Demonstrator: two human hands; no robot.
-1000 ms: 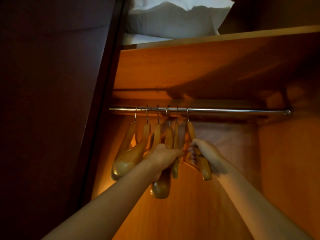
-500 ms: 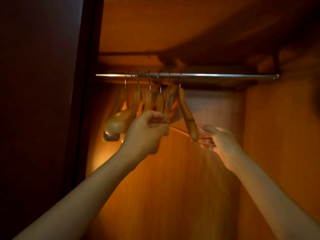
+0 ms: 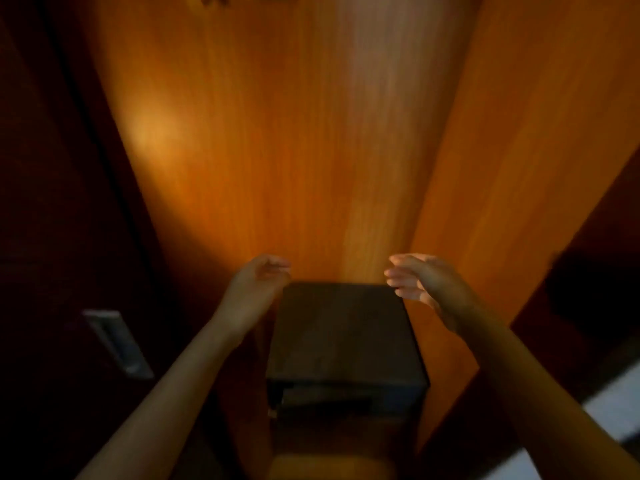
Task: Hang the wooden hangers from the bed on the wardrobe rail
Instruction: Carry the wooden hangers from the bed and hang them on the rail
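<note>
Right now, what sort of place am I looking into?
Likely a wardrobe's inside: orange wood back panel, a dark safe-like box low down, a dark door with a recessed metal handle.

Box point(image 3: 343, 334) — before back panel point(image 3: 277, 150)

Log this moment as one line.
left hand: open, empty | right hand: open, empty | both near dark box, contact unclear | rail: out of view

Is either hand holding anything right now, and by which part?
Nothing is held. The left hand and right hand are both empty, fingers loosely curled, near the dark box.
</note>
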